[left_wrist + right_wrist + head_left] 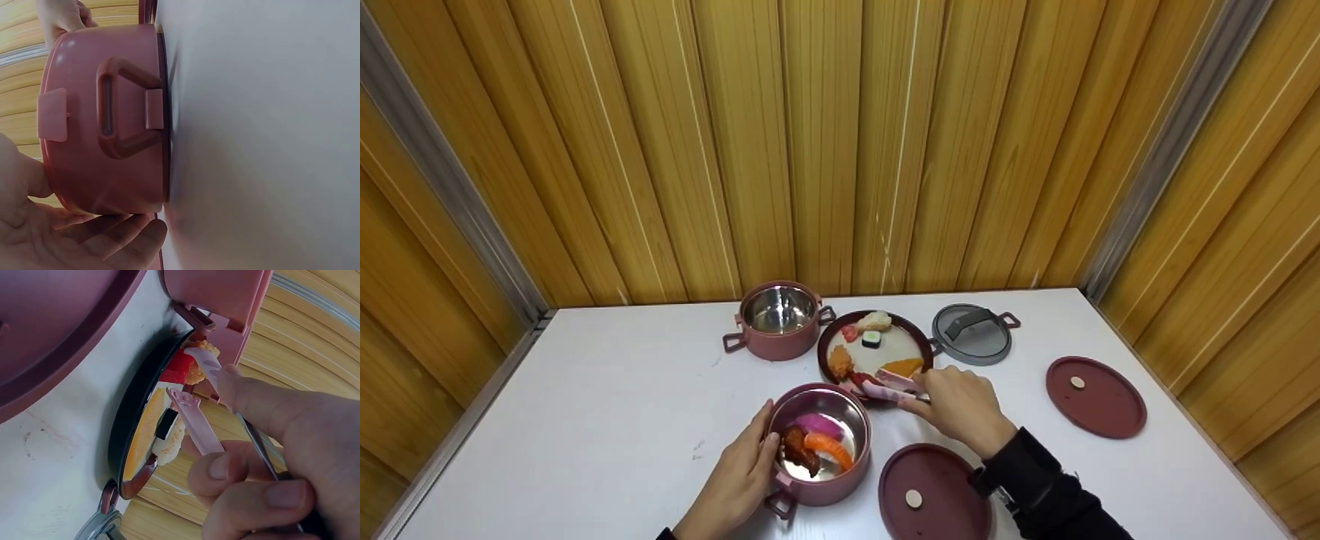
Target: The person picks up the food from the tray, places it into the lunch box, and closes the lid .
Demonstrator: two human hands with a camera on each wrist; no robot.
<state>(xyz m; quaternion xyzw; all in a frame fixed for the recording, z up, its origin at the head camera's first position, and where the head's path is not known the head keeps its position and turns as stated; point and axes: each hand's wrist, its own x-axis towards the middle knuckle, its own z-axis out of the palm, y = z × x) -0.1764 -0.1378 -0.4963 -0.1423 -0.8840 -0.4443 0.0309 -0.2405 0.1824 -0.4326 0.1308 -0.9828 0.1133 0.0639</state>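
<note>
A pink pot (819, 480) stands near the table's front edge with several sushi pieces (819, 439) in its steel bowl. My left hand (757, 450) holds its left side, thumb at the rim. In the left wrist view the left hand (84, 236) cups the pot's wall (95, 169) below a handle (121, 107). My right hand (922, 394) grips pink tongs (889, 388) at the near rim of a dark plate (877, 358) of sushi. In the right wrist view the tongs (194, 422) stand parted over the plate (126, 433), tips by a red piece (180, 368).
A second pink pot (778, 319) stands empty behind, left of the plate. A grey lid (971, 334) lies to the plate's right. Two maroon lids lie on the white table (585, 390), one at the right (1095, 396) and one by my right wrist (934, 491). Wooden walls enclose the table.
</note>
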